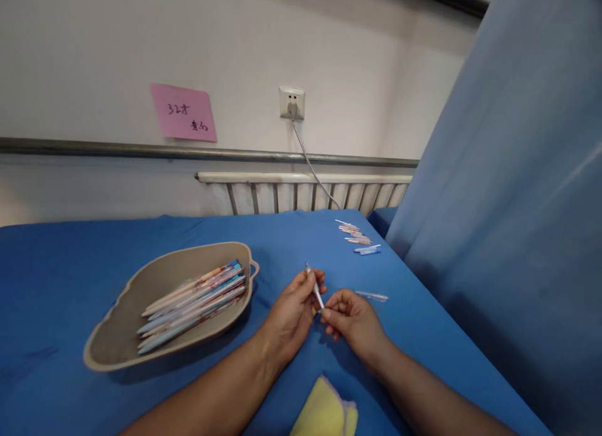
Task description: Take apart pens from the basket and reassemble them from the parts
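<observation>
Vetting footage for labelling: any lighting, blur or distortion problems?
Head view: dim, uneven light; soft shadow beside the tray; pale glare streak on the curtain; wide-angle stretch toward the edges; held pen slightly soft, its fine detail unreadable.

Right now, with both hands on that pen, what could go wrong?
The slim pen sits only in the fingertips of the left hand and right hand, so it might slip onto the blue cover. The clear pieces lie just beyond the right hand, where a knuckle could nudge them. The small blue-and-white pieces lie near the cover's right edge; a sweep that way could push them off.
</observation>
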Demonstrator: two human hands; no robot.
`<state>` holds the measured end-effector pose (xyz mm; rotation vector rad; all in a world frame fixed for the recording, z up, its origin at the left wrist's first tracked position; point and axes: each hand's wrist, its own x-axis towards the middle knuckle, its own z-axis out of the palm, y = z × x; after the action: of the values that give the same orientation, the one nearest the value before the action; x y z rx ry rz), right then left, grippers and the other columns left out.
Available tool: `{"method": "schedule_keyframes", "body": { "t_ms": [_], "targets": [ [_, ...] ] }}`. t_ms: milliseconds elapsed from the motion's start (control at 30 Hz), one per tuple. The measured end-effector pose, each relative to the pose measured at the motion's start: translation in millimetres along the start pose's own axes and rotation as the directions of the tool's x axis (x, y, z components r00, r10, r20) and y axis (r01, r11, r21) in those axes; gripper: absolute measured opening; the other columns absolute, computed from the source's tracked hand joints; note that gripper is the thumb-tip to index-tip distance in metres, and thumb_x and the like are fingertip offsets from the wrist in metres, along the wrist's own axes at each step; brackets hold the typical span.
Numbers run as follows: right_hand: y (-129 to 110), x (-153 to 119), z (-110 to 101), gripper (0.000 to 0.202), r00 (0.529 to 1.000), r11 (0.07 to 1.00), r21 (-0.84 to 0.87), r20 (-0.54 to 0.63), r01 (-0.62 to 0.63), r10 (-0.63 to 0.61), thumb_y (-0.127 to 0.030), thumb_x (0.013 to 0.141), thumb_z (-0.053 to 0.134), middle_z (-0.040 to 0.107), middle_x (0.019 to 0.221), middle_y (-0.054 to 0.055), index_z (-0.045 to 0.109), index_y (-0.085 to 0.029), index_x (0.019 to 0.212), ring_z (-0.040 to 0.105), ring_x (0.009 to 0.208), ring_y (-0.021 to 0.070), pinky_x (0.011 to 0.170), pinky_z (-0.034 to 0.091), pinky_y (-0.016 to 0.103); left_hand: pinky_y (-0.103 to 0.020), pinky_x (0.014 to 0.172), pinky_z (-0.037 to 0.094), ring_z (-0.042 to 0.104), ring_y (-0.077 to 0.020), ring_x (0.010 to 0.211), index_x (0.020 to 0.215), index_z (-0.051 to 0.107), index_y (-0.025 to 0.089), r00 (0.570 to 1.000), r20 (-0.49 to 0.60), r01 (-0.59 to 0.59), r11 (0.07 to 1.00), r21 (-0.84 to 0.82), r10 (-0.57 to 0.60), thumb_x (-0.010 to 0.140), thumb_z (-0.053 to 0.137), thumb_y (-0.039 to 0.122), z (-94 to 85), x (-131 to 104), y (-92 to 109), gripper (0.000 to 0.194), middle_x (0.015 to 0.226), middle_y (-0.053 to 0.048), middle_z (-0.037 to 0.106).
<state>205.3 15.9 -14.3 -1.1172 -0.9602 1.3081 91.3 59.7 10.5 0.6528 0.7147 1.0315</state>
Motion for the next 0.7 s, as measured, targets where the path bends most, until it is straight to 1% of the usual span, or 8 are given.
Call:
{"method": "schedule_keyframes", "body": {
  "t_ms": [67, 133, 267, 367, 467, 533, 633, 700],
  "targets": [
    [-4, 2, -4, 0.034, 0.999, 1.000, 0.009, -0.031, 0.016, -0.016, -0.043, 0.057, 0.075, 0.059, 0.055, -0.003, 0.055, -0.018, 0.068, 0.050, 0.043, 0.0085, 0.040, 0.038, 0.020, -0.019, 0.056, 0.040, 0.051, -0.0085, 0.061, 0.086, 0.065, 0.016, 1.000, 0.009, -0.016, 0.995, 0.102, 0.015, 0.073, 0.070, 0.033, -1.5, 0, 2, 0.022, 0.075, 0.001, 0.058],
    [-8, 3, -8, 0.032, 0.998, 0.999, 0.007, -0.057, 0.041, -0.041, -0.043, 0.059, 0.075, 0.059, 0.056, -0.002, 0.057, -0.017, 0.068, 0.049, 0.044, 0.0085, 0.042, 0.038, 0.020, -0.018, 0.053, 0.038, 0.048, -0.0066, 0.054, 0.086, 0.065, 0.016, 1.000, 0.013, -0.022, 0.987, 0.158, 0.020, 0.069, 0.074, 0.035, -3.0, 1, 5, 0.027, 0.066, 0.003, 0.055],
    [-12, 7, -18, 0.030, 0.990, 0.996, -0.012, -0.107, 0.089, -0.090, -0.042, 0.063, 0.074, 0.058, 0.056, -0.003, 0.060, -0.016, 0.067, 0.047, 0.044, 0.0076, 0.043, 0.037, 0.021, -0.018, 0.053, 0.038, 0.047, -0.0058, 0.051, 0.081, 0.064, 0.015, 1.000, 0.002, 0.004, 0.978, 0.208, -0.005, 0.064, 0.078, 0.033, -5.4, 1, 7, 0.029, 0.058, 0.005, 0.053],
    [-14, 11, -24, 0.030, 0.989, 0.996, -0.012, -0.123, 0.087, -0.088, -0.043, 0.064, 0.073, 0.055, 0.053, -0.004, 0.061, -0.016, 0.067, 0.044, 0.042, 0.0068, 0.041, 0.035, 0.020, -0.017, 0.052, 0.039, 0.050, -0.0065, 0.053, 0.084, 0.064, 0.014, 1.000, 0.020, 0.013, 0.966, 0.260, -0.019, 0.065, 0.078, 0.031, -6.3, 1, 4, 0.029, 0.060, 0.003, 0.057],
    [-12, 14, -27, 0.031, 0.992, 0.997, -0.001, -0.096, 0.081, -0.081, -0.044, 0.065, 0.073, 0.056, 0.052, -0.004, 0.061, -0.015, 0.068, 0.044, 0.041, 0.0067, 0.041, 0.035, 0.020, -0.019, 0.061, 0.046, 0.060, -0.0104, 0.066, 0.083, 0.063, 0.013, 0.998, 0.055, 0.021, 0.968, 0.249, -0.036, 0.063, 0.079, 0.025, -5.3, -2, 1, 0.028, 0.071, -0.001, 0.063],
    [-10, 14, -25, 0.031, 0.994, 0.997, -0.004, -0.076, 0.080, -0.080, -0.044, 0.065, 0.073, 0.057, 0.053, -0.003, 0.060, -0.015, 0.068, 0.045, 0.042, 0.0068, 0.042, 0.036, 0.020, -0.021, 0.066, 0.049, 0.063, -0.0125, 0.071, 0.081, 0.062, 0.013, 0.996, 0.074, 0.031, 0.972, 0.233, -0.049, 0.062, 0.080, 0.020, -3.8, -3, 1, 0.027, 0.074, -0.003, 0.066],
    [-10, 12, -18, 0.032, 0.996, 0.998, -0.004, -0.054, 0.066, -0.066, -0.045, 0.064, 0.073, 0.059, 0.054, -0.002, 0.060, -0.015, 0.068, 0.047, 0.042, 0.0073, 0.043, 0.038, 0.020, -0.020, 0.064, 0.050, 0.064, -0.0122, 0.066, 0.078, 0.061, 0.012, 0.996, 0.075, 0.021, 0.974, 0.227, -0.039, 0.061, 0.080, 0.015, -2.4, -4, 1, 0.025, 0.070, -0.004, 0.068],
    [-13, 11, -18, 0.034, 0.997, 0.998, -0.029, -0.037, 0.060, -0.061, -0.047, 0.064, 0.072, 0.061, 0.057, -0.001, 0.059, -0.015, 0.068, 0.049, 0.043, 0.0081, 0.043, 0.039, 0.021, -0.020, 0.063, 0.052, 0.064, -0.0120, 0.063, 0.076, 0.061, 0.012, 0.997, 0.065, 0.022, 0.978, 0.208, -0.036, 0.061, 0.079, 0.012, -2.8, -2, 1, 0.024, 0.068, -0.004, 0.068]
  ]
}}
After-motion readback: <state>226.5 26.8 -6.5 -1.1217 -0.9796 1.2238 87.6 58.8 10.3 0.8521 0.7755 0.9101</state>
